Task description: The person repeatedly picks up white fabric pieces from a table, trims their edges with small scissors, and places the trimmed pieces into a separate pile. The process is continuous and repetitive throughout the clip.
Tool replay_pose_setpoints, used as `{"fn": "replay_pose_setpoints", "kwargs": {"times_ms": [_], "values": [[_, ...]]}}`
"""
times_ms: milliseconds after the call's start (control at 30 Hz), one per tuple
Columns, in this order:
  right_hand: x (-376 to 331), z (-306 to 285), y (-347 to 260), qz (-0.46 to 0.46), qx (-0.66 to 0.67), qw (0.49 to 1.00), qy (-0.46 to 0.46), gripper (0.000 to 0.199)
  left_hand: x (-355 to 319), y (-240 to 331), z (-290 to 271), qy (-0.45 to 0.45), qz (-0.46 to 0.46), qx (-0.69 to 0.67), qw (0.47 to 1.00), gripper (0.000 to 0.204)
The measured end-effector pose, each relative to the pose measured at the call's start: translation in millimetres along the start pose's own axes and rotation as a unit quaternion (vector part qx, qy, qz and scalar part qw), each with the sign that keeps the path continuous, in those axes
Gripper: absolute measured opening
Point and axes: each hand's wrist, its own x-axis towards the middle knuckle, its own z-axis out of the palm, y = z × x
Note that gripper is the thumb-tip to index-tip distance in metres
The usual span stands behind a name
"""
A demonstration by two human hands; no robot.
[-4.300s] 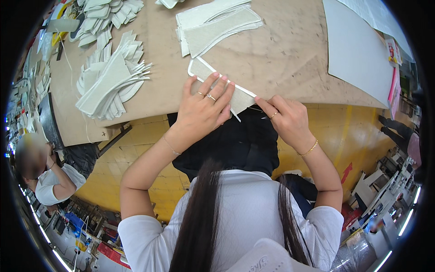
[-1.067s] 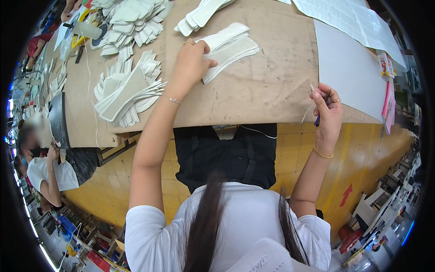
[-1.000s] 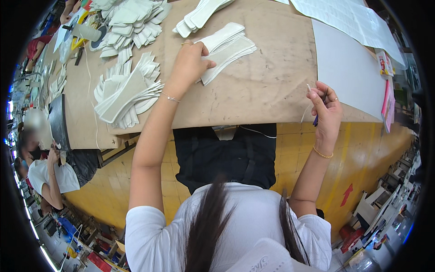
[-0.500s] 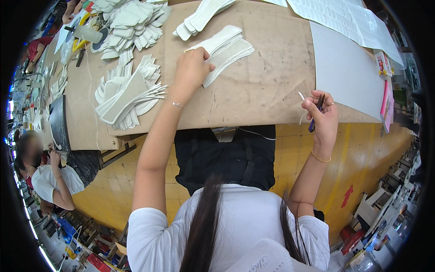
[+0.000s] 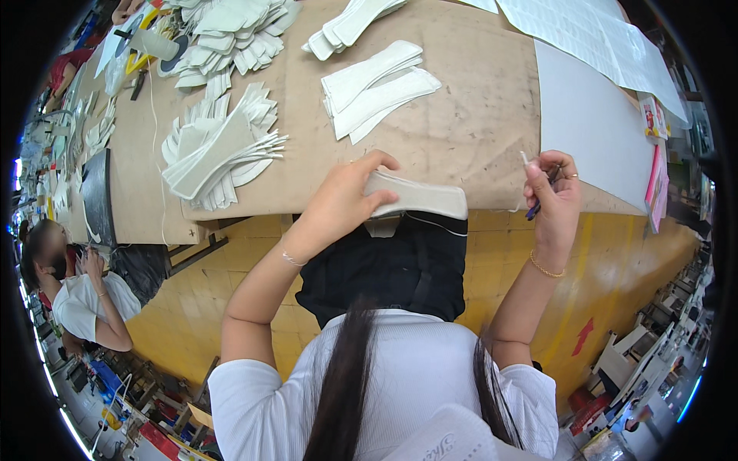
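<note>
At the near edge of the bench (image 5: 477,131), the person's left hand (image 5: 346,203) holds a long, pale padded piece (image 5: 419,198), thumb under and fingers curled over its left end, so that grip is clamped on the piece. It lies level, just over the bench edge and above a dark apron (image 5: 384,269) on the lap. The right hand (image 5: 553,196) is raised a little apart to the right, its grip pinched together on a thin blue pen-like tool (image 5: 538,201), with something small and pale at the fingertips that I cannot make out.

To my eye the step in hand is bringing a fresh piece up for working with that tool. The next move seems to call for steadying the piece flat against the bench edge and bringing the tool's tip to it, with the two hands coming closer together.

The piece looks soft and slightly thick, off-white to grey, with rounded ends and a gentle curve along its length, like a shoe insert cut from layered material.

Farther back near the middle of the bench lies a small stack of similar pieces (image 5: 377,88). Toward the left side a fanned heap of pale cut shapes (image 5: 219,150) spreads out, and a white sheet (image 5: 592,127) covers the right corner. Another person (image 5: 73,284) sits beyond the bench's left end.
</note>
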Motion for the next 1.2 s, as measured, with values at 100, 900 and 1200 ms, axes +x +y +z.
{"fn": "replay_pose_setpoints", "kwargs": {"times_ms": [100, 900, 1200], "values": [[-2.3, 33.9, 3.7, 0.043, -0.017, 0.996, -0.076, 0.024, -7.2, -39.3, 23.1, 0.153, 0.062, 0.105, 0.981, 0.031], [11.4, 190.1, 37.1, 0.096, -0.249, 0.928, -0.258, 0.025, -44.9, -84.4, 49.0, 0.271, 0.197, 0.25, 0.908, 0.034], [11.5, 185.7, 32.4, 0.064, -0.298, 0.913, -0.272, 0.027, -42.2, -70.9, 35.1, 0.216, 0.19, 0.339, 0.896, 0.032]]}}
